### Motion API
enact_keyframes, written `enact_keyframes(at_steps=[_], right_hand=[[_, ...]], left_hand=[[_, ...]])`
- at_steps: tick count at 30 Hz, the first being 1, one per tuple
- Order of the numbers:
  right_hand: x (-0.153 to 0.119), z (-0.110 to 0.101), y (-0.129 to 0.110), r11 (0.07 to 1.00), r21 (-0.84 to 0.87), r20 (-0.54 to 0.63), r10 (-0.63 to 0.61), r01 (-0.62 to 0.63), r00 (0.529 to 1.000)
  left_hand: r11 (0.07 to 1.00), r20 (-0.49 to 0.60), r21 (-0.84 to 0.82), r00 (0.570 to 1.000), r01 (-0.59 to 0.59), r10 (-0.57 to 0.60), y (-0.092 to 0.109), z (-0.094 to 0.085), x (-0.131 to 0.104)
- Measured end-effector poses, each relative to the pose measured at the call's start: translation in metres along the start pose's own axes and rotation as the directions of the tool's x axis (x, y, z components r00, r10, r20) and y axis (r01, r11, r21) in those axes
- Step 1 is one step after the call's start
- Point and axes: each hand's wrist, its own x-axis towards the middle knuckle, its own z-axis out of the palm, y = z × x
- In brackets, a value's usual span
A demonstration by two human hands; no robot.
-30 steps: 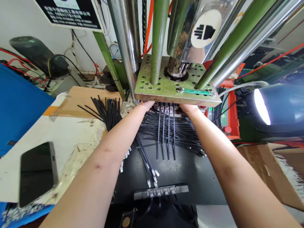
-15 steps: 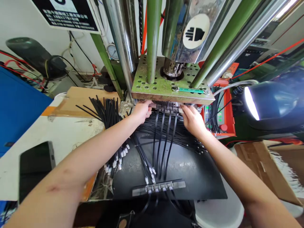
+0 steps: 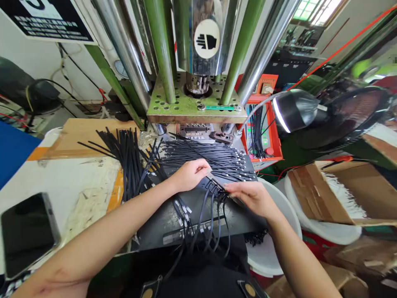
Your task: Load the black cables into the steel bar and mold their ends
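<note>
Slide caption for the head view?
Left hand and right hand hold a strip trailing black cables before a perforated green plate.

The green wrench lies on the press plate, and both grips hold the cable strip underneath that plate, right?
Not underneath: the head view shows the left grip and right grip holding the cable strip in front of the press plate, where the green wrench lies.

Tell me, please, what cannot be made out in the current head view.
Held bar: its ends, in the head view, are partly covered by the left hand and right hand.
Lower bar: its middle, same view, is partly hidden behind black cables.
Round gauge: its reading, same view, is too small and blurred.
Black-and-white sign: its top, same view, is cut off by the picture edge.
</note>
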Motion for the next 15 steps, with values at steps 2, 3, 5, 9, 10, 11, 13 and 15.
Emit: enact_keyframes(at_steps=[2, 3, 5, 9, 10, 11, 13, 15], right_hand=[[0.016, -0.006, -0.019, 0.994, 0.059, -0.187, 0.106, -0.096, 0.977], [0.021, -0.011, -0.030, 0.989, 0.077, -0.319, 0.141, -0.123, 0.937], [0.018, -0.029, -0.048, 0.983, 0.051, -0.543, 0.174, -0.175, 0.822], [-0.022, -0.071, -0.055, 0.913, -0.209, -0.366, 0.260, -0.351, 0.893], [-0.035, -0.078, -0.051, 0.883, -0.256, -0.328, 0.305, -0.394, 0.894], [-0.049, -0.083, -0.045, 0.846, -0.278, -0.360, 0.347, -0.455, 0.866], [-0.075, -0.092, -0.029, 0.727, -0.259, -0.603, 0.392, -0.635, 0.695], [-0.101, -0.103, -0.009, 0.569, -0.274, -0.744, 0.386, -0.776, 0.546]], left_hand=[[0.994, 0.004, 0.088, 0.998, -0.065, 0.065, 0.006, 0.006, -0.001], [0.991, 0.007, 0.114, 0.998, -0.065, 0.065, 0.010, 0.009, -0.003], [0.989, -0.003, 0.150, 1.000, -0.016, 0.017, 0.015, 0.013, -0.007], [0.964, -0.028, 0.232, 0.991, 0.132, -0.129, 0.012, 0.010, -0.015], [0.956, -0.031, 0.255, 0.989, 0.148, -0.145, 0.009, 0.009, -0.016], [0.950, -0.035, 0.270, 0.988, 0.155, -0.152, 0.006, 0.009, -0.017], [0.949, -0.045, 0.274, 0.987, 0.159, -0.152, -0.001, 0.011, -0.018], [0.951, -0.052, 0.257, 0.985, 0.172, -0.164, -0.006, 0.015, -0.019]])
